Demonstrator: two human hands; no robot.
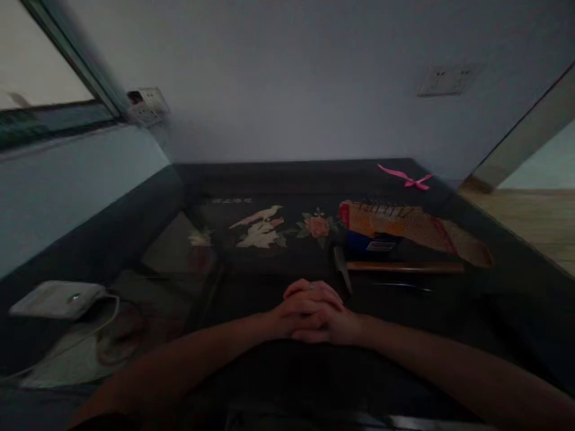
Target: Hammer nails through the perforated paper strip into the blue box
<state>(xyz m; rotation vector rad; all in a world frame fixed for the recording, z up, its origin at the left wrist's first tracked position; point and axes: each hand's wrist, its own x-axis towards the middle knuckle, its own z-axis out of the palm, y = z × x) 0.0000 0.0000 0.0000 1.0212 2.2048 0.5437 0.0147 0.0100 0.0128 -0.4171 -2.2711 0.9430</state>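
Note:
My two hands rest clasped together on a dark glass-topped table (pixel 278 179), in dim light. My left hand (pixel 296 308) lies over my right hand (pixel 335 326), fingers folded across each other, and I see nothing held between them. A ring shows on one finger. Just beyond the hands lies a dark knife-like tool (pixel 342 269). To the right of it are a long wooden stick (pixel 404 267) and a thin dark pen (pixel 404 287).
An orange and red packet (pixel 404 224) lies at the right on a blue item (pixel 363 244). A pink ribbon (pixel 406 177) sits at the far right corner. A white charger (pixel 56 298) with a cord rests at the left. Flower and bird pictures (pixel 265 227) show under the glass.

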